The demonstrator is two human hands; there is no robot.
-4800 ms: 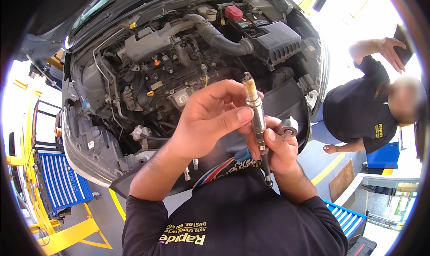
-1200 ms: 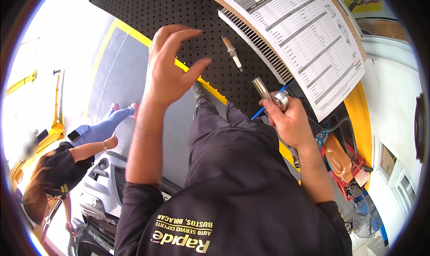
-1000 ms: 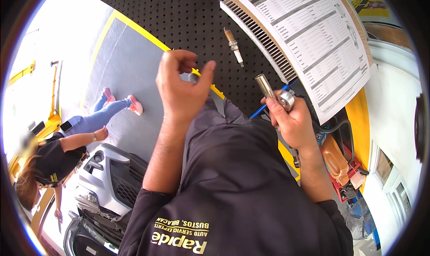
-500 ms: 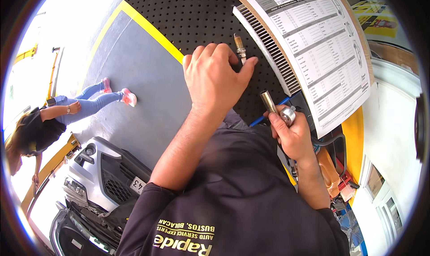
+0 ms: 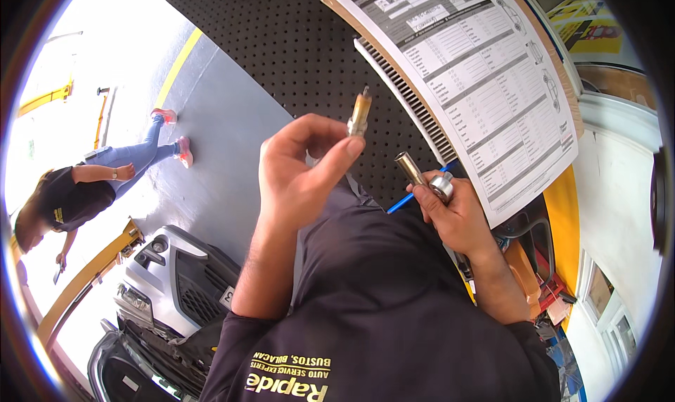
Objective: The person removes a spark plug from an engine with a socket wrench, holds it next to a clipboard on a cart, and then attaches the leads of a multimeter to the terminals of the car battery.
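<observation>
A wide fisheye camera on the wearer's head, the left of a side-by-side pair, looks steeply down over a dark shirt [image 5: 422, 296]. The left hand [image 5: 299, 166] and right hand [image 5: 455, 212] are near, mid-view; the perforated black worktop [image 5: 288, 43] lies beyond them, farther off. Floor [image 5: 225, 135] spreads to the left, a pale wall [image 5: 626, 184] stands at the right, and straight edges bow toward the round rim.

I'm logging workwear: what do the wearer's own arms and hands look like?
The left hand and right hand are gloveless, with no watch or ring visible. Black sleeves end near the elbows, leaving the forearms bare; the black shirt carries yellow lettering.
</observation>
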